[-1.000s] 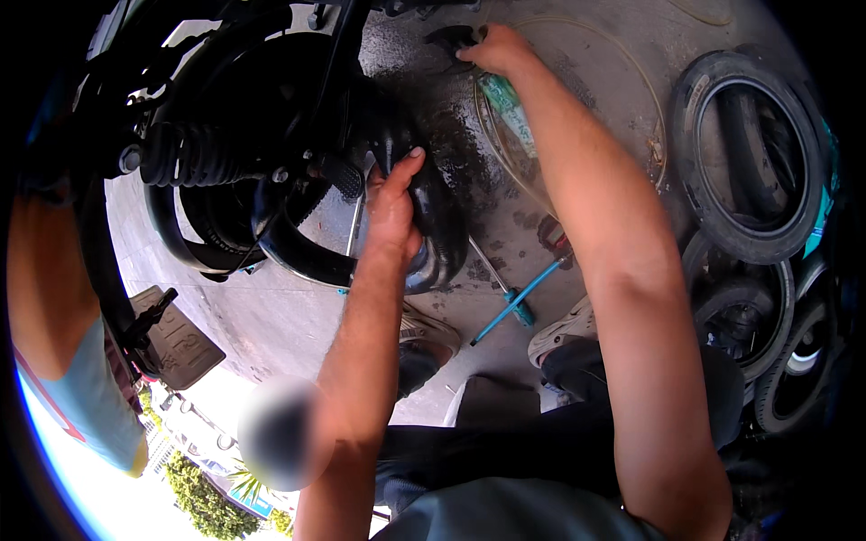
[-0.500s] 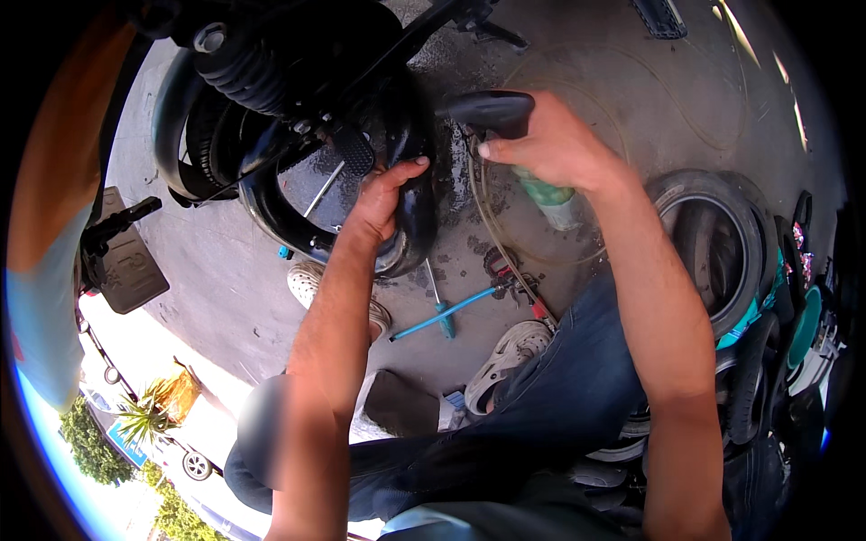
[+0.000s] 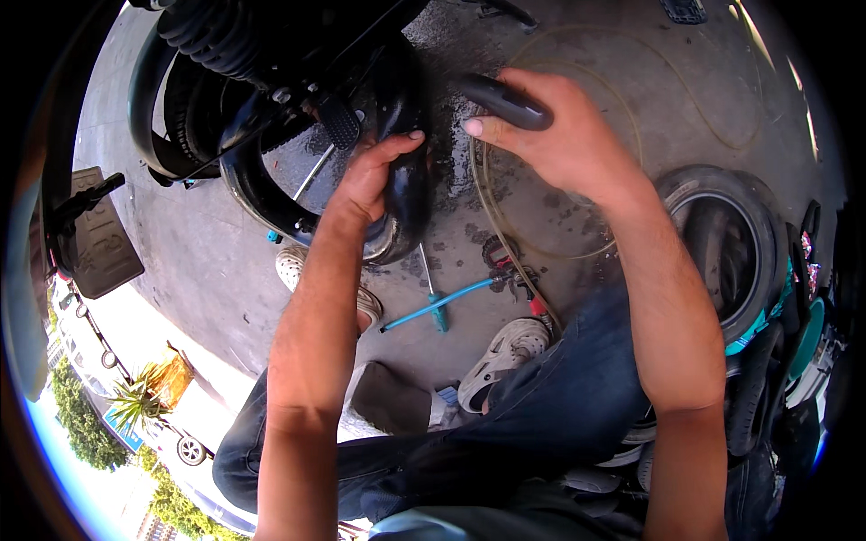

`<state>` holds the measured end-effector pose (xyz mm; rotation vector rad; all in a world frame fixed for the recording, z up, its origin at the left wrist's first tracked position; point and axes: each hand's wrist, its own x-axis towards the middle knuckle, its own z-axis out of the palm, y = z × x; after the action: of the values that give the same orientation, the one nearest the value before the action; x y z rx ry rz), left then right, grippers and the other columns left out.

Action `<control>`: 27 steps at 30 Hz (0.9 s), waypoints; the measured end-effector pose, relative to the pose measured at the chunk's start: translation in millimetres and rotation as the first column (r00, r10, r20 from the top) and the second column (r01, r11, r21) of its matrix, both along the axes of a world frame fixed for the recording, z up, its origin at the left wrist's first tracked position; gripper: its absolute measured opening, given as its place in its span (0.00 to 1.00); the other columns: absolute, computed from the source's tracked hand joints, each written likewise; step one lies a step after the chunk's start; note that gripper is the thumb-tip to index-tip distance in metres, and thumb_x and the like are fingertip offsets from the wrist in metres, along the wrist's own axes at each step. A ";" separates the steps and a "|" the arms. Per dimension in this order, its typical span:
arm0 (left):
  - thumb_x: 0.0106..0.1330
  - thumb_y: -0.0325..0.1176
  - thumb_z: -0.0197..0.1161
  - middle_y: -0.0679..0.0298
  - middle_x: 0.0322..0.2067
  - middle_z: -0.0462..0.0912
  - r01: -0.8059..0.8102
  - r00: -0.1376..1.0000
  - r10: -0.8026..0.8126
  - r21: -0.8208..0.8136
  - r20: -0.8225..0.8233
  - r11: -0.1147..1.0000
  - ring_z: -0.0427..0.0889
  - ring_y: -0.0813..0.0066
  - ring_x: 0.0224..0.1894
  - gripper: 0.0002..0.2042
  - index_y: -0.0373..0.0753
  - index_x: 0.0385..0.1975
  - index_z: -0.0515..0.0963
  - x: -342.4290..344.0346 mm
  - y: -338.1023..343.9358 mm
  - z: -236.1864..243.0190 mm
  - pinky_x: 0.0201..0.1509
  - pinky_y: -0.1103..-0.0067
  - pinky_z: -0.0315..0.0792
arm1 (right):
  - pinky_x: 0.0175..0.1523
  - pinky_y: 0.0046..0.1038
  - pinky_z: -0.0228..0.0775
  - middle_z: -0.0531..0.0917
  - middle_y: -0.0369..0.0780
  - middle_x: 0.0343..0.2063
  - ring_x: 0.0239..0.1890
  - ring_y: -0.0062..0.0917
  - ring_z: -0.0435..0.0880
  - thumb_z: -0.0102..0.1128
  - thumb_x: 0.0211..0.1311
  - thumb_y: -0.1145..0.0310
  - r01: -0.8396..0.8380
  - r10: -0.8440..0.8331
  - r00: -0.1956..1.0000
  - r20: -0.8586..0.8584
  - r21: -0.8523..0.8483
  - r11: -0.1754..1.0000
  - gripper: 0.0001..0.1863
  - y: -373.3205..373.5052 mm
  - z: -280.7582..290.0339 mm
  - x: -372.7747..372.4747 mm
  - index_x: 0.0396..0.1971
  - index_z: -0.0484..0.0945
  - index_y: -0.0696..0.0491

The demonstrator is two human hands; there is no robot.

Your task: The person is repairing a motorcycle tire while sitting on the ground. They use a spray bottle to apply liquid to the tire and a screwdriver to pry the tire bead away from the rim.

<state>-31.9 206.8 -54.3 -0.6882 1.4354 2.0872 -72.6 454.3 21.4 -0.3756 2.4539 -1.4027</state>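
Beside the motorbike's wheel, two hands work at a black tube.

The tube (image 3: 410, 194) bulges down next to the footpeg (image 3: 338, 122); the left hand (image 3: 368, 178) grips it, thumb laid across its near side, the other fingers mostly hidden. To its right, the right hand (image 3: 568, 126) is half curled, holding a dark rounded piece (image 3: 505, 102) between thumb and fingers, apart from the tube. A clear hose (image 3: 481, 185) runs on the floor below that hand. Nearer the person, a screwdriver (image 3: 440, 320) lies crossed with a blue hose (image 3: 410, 314), near a gauge (image 3: 496, 252). Tyres (image 3: 667, 194) are stacked at far right; a number plate (image 3: 104, 239) shows at left.
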 end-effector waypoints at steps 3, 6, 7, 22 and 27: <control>0.61 0.32 0.70 0.58 0.35 0.84 0.013 1.000 -0.013 0.016 -0.001 1.000 0.85 0.67 0.35 0.22 0.35 0.55 0.75 0.7 -5.5 0.0 0.42 0.72 0.81 | 0.31 0.35 0.68 0.75 0.41 0.17 0.21 0.29 0.74 0.75 0.58 0.57 -0.015 0.016 0.999 0.035 -0.012 1.000 0.20 1.9 2.2 2.4 0.30 0.80 0.60; 0.62 0.32 0.70 0.59 0.34 0.84 0.011 1.000 -0.011 0.039 -0.007 0.999 0.84 0.68 0.35 0.21 0.35 0.54 0.75 0.8 -4.3 -1.1 0.42 0.72 0.81 | 0.31 0.35 0.67 0.74 0.41 0.16 0.20 0.29 0.72 0.75 0.58 0.57 -0.063 0.061 0.991 0.122 0.008 0.998 0.20 5.4 14.3 4.0 0.28 0.80 0.60; 0.62 0.32 0.70 0.59 0.34 0.84 0.008 1.000 -0.007 0.042 -0.013 0.999 0.84 0.68 0.34 0.21 0.35 0.54 0.75 0.1 -3.7 0.2 0.41 0.72 0.81 | 0.31 0.35 0.67 0.74 0.41 0.16 0.20 0.29 0.72 0.75 0.58 0.57 -0.086 0.082 0.989 0.119 0.025 0.996 0.20 6.3 14.6 4.2 0.28 0.80 0.60; 0.61 0.31 0.70 0.59 0.35 0.84 0.008 1.000 -0.008 0.010 -0.011 1.000 0.85 0.68 0.35 0.21 0.37 0.54 0.76 0.3 0.5 -1.6 0.41 0.73 0.82 | 0.31 0.36 0.68 0.75 0.41 0.16 0.21 0.30 0.74 0.73 0.59 0.57 -0.080 0.083 0.995 0.051 -0.048 0.996 0.19 9.3 5.4 5.6 0.29 0.79 0.59; 0.60 0.31 0.71 0.60 0.36 0.84 0.024 1.000 -0.024 -0.018 -0.010 1.000 0.85 0.69 0.35 0.21 0.37 0.54 0.76 0.0 2.5 -1.9 0.42 0.73 0.82 | 0.31 0.36 0.68 0.75 0.42 0.16 0.21 0.30 0.74 0.74 0.58 0.55 -0.069 0.072 0.992 0.100 -0.030 0.997 0.21 7.2 2.5 3.0 0.29 0.80 0.60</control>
<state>-31.9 209.3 -56.2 -0.6653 1.4619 2.0652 -69.6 461.5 23.9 -0.3836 2.3201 -1.3918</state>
